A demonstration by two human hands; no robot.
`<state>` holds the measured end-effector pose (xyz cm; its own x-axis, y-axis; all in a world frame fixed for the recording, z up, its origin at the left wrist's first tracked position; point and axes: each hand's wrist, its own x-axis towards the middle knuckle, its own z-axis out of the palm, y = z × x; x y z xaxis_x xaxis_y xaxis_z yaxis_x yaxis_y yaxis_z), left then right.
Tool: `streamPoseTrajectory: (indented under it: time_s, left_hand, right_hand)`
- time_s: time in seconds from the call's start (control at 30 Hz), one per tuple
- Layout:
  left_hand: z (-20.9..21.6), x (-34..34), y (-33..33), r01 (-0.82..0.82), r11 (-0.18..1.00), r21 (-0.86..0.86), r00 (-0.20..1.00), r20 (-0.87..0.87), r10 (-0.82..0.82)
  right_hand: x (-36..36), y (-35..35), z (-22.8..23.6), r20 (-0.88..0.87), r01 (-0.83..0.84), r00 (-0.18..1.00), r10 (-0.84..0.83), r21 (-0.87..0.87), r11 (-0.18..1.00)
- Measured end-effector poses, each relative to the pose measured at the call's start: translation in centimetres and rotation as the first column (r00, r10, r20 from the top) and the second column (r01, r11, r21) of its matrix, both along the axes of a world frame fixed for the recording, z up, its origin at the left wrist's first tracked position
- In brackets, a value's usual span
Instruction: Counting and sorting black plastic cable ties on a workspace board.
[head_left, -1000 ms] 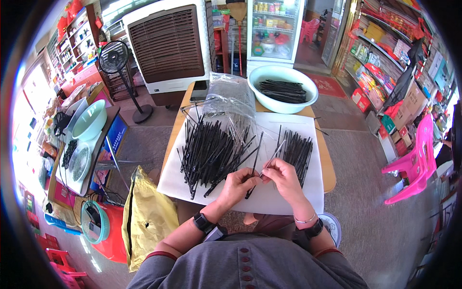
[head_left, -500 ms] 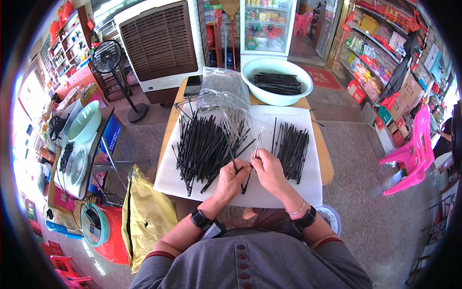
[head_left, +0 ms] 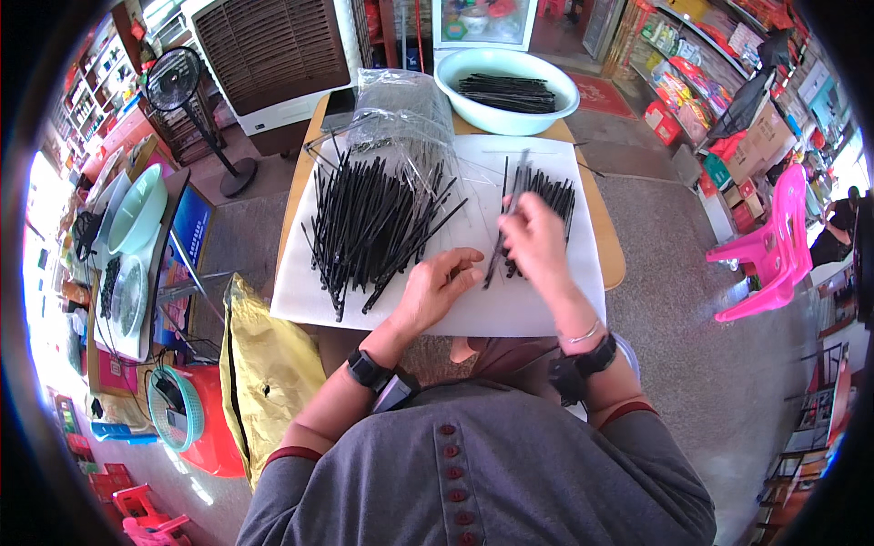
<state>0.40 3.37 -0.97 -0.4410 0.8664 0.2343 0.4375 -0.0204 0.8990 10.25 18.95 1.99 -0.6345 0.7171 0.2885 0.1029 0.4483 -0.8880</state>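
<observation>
My right hand (head_left: 535,235) is over the smaller bundle of black sticks (head_left: 557,196) on the right of the white sheet. Its fingers are closed on a thin black stick (head_left: 494,264), which is smeared by motion and slants down past the bundle's left side. My left hand (head_left: 439,289) hovers near the sheet's front edge, fingers loosely curved and parted from the thumb, with nothing visible in them. Beside it on the left lies a large loose heap of black sticks (head_left: 369,218). A clear plastic bag (head_left: 401,114) of thin wire-like strands lies behind that heap.
A pale blue basin (head_left: 446,91) with more black sticks stands at the table's back. The white sheet (head_left: 296,291) covers most of the wooden table (head_left: 608,237). Around it are a yellow sack (head_left: 273,355), a standing fan (head_left: 238,177), an air cooler (head_left: 273,55) and a pink chair (head_left: 769,246).
My hands were together at the front of the sheet, working on a stick. The right has moved right to the smaller bundle; the left has let go and loosened. The view has shifted.
</observation>
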Motion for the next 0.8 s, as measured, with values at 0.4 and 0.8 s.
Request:
streamPoseTrajectory:
  time_s: [0.4,0.8]
  left_hand:
    - [2.5,-0.4,3.3,-0.058,0.998,-0.039,0.998,-0.036,0.057]
    - [2.1,1.4,15.9,-0.035,0.896,-0.442,0.998,0.027,0.052]
  right_hand:
    - [5.6,8.0,-1.0,0.330,0.285,0.869,-0.369,0.276,0.918]
    - [4.3,10.2,-1.1,0.250,0.087,0.968,0.009,-0.373,0.924]
